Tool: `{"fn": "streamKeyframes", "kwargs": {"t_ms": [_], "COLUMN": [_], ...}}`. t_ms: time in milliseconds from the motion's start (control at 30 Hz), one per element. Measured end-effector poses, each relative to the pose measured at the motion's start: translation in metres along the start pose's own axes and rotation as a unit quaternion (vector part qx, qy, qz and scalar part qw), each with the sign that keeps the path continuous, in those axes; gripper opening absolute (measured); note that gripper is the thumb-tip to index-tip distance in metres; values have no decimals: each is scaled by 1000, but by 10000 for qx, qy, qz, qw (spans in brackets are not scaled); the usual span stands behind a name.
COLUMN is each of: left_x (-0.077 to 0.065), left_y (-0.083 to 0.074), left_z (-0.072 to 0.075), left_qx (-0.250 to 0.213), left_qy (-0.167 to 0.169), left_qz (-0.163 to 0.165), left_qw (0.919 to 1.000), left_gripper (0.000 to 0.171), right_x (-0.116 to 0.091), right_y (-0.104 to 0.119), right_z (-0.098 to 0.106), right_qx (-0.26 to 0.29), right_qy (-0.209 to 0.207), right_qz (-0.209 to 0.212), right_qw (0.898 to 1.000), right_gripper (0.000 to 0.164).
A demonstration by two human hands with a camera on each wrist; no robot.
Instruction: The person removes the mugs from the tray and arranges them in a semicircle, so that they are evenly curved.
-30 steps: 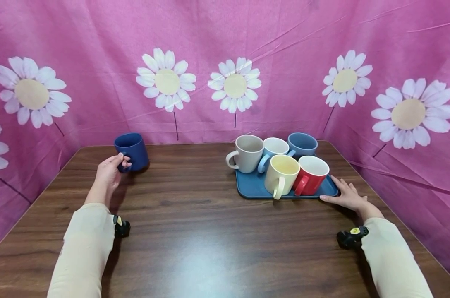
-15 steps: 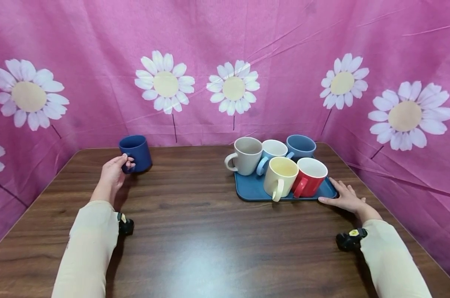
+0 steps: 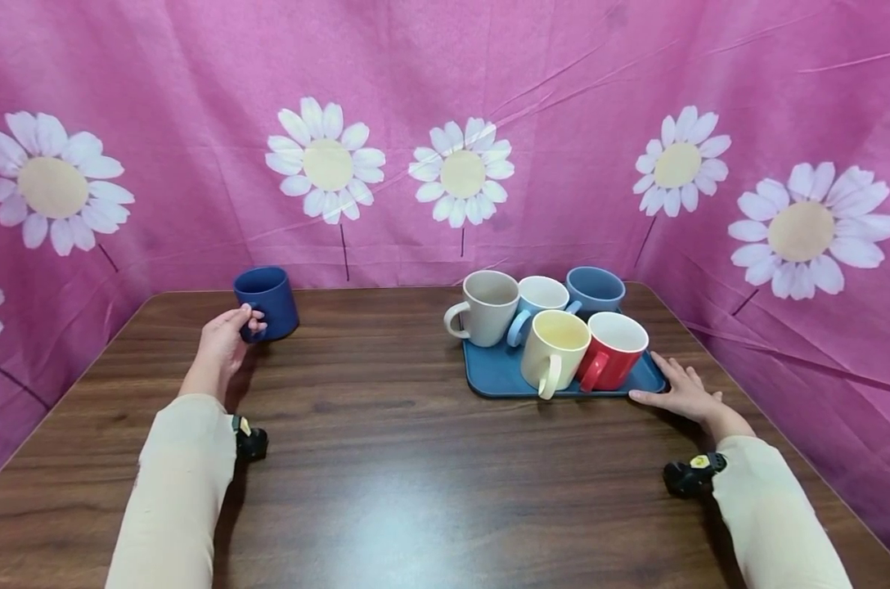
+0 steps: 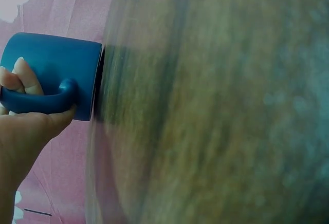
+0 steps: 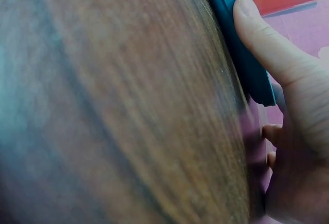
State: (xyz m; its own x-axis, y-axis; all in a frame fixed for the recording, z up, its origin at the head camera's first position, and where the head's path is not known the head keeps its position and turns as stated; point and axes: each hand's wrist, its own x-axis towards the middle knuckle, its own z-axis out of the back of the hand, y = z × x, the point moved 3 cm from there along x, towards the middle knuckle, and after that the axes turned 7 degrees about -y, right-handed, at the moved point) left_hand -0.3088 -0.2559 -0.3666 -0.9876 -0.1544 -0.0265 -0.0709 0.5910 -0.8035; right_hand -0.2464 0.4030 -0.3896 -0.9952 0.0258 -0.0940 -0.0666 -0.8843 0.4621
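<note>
- Head view: a pink daisy-printed cloth (image 3: 548,65) hangs behind and along both sides of the workspace, hiding any room beyond.
- Brown wood-grain surface (image 3: 415,442), with pale glare toward its near edge.
- Blue tray (image 3: 492,372), near the surface's far-right corner, crowded with five mugs. A sudden push could, I judge, knock them together.
- On it: beige mug (image 3: 492,315), light-blue mug (image 3: 544,294), slate-blue mug (image 3: 595,288), red mug (image 3: 618,360) and yellow mug (image 3: 566,348), whose handle reaches past the tray's near edge and might snag on something passing.
- Dark-blue mug (image 3: 277,301), about upright near the surface's far-left corner; I cannot tell whether its base touches. Held by the handle alone, it could tip or swing if the grip slackens.
- Right hand (image 3: 684,394): fingers spread wide at the tray's near-right corner, thumb against its rim.
- Left hand (image 3: 226,339): fingers curled round the dark-blue mug's handle.
</note>
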Motion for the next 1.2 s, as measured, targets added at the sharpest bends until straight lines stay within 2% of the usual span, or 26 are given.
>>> {"fn": "streamKeyframes", "kwargs": {"t_ms": [300, 500, 767, 1100, 1200], "left_x": [-2, -4, -6, -7, -8], "left_y": [2, 1, 1, 0, -2], "left_z": [6, 4, 1, -2, -2], "left_qx": [245, 238, 467, 826, 1073], "left_qy": [-99, -57, -117, -207, -225], "left_qz": [77, 134, 132, 192, 259], "left_qw": [9996, 9996, 9988, 9962, 9936], "left_gripper": [26, 25, 26, 28, 29], "right_x": [1, -1, -2, -1, 0], "right_y": [-2, -1, 2, 1, 0], "right_z": [-2, -2, -1, -1, -1], "right_qx": [-4, 30, 11, 27, 9], "right_qy": [-12, 10, 3, -27, -22], "right_qz": [-22, -47, -32, 10, -5], "right_qw": [10000, 10000, 10000, 10000, 10000], "right_gripper": [96, 96, 95, 96, 96]}}
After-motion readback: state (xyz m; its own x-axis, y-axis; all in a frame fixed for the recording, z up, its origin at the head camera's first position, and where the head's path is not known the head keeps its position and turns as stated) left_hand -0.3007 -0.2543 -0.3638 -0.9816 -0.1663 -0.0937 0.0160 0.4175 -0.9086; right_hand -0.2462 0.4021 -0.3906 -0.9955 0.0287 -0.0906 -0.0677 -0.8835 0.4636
